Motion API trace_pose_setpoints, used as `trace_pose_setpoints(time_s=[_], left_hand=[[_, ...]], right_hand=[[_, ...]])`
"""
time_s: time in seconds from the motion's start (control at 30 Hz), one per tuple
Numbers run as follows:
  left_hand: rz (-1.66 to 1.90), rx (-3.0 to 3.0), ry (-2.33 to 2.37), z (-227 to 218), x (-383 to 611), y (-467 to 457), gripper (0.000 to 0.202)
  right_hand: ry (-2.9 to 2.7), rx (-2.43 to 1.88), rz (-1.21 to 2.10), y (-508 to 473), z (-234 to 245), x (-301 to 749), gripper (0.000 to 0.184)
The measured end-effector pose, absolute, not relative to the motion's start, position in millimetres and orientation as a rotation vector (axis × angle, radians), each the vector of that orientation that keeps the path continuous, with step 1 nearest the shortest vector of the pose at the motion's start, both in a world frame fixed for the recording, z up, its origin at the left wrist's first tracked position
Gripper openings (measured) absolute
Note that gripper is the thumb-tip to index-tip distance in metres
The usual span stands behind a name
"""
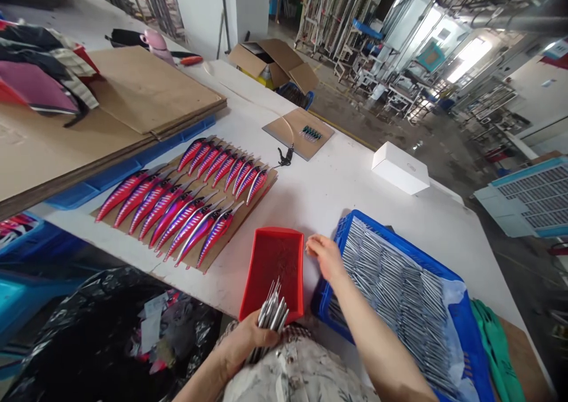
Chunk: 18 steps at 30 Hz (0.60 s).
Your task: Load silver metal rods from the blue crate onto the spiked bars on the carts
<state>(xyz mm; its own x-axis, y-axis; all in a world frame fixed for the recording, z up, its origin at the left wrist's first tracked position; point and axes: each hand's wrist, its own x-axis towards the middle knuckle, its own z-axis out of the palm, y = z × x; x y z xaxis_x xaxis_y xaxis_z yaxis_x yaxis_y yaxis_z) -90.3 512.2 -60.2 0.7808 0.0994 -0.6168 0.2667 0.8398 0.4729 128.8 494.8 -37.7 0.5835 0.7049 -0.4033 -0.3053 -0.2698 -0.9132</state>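
Observation:
My left hand (255,337) is closed round a bundle of slim silver metal rods (273,313) with thin tips pointing up, held low in front of my body. Just beyond it stands a red plastic tray (300,272) with small dark wire-like bits on its bottom. My right hand (326,257) is beside the tray's right rim, its thumb and fingertips pinched together; what they hold, if anything, is too small to tell. To the right, a blue plastic basket (355,219) contains rows of similar silver rods (381,278).
Pink-and-purple fishing lures (177,219) lie in two rows on cardboard at left. Beyond are a board (281,130) with small green pieces, a black cord (286,155) and a white box (399,168). Green gloves (494,343) lie far right; a black bag (89,325) hangs below the edge.

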Motion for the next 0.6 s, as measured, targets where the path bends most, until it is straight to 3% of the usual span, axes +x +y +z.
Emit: trace_pose_setpoints(time_s=[0.13, 0.33, 0.6], left_hand=[[-0.071, 0.601, 0.669, -65, -95, 513, 0.034], [-0.058, 0.729, 0.649, -74, -91, 518, 0.029], [-0.097, 0.682, 0.649, -67, -90, 515, 0.024]], right_hand=[[-0.601, -1.798, 1.010, 489, -42, 140, 0.029], [-0.759, -1.588, 1.472, 470, -61, 87, 0.022], [-0.678, -1.714, 1.175, 482, -56, 85, 0.013]])
